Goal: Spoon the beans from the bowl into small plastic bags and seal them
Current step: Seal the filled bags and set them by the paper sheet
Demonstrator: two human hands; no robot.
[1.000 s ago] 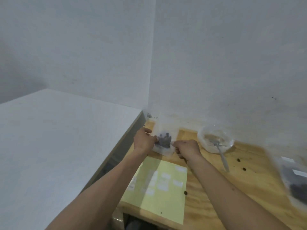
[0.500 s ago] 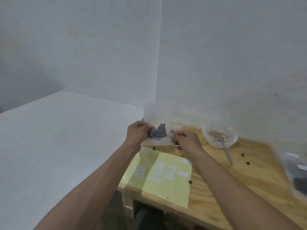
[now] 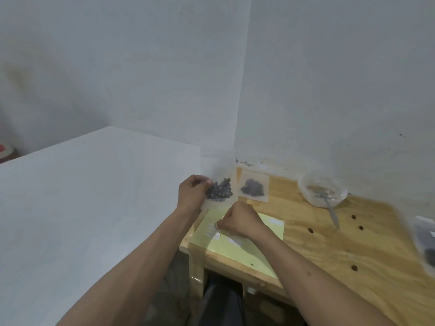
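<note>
My left hand (image 3: pixel 191 195) holds up a small clear plastic bag (image 3: pixel 220 192) with dark beans in it, pinched at its left edge above the table's left corner. My right hand (image 3: pixel 237 220) is lower, on the yellow sheet (image 3: pixel 270 231), with curled fingers pinching a white label (image 3: pixel 214 226). A second bag of beans (image 3: pixel 253 187) lies flat near the wall. The clear bowl (image 3: pixel 322 189) stands at the back right, nearly empty of beans, with a metal spoon (image 3: pixel 331 210) leaning out of it.
A few loose beans (image 3: pixel 353 217) lie on the wooden table (image 3: pixel 329 255). More bags of beans (image 3: pixel 426 241) lie blurred at the right edge. A white surface (image 3: pixel 82 208) adjoins the table on the left. Walls close off the back.
My right hand has let go of the bag and dropped to the yellow label sheet. My left hand now holds the bag alone, slightly further left.
</note>
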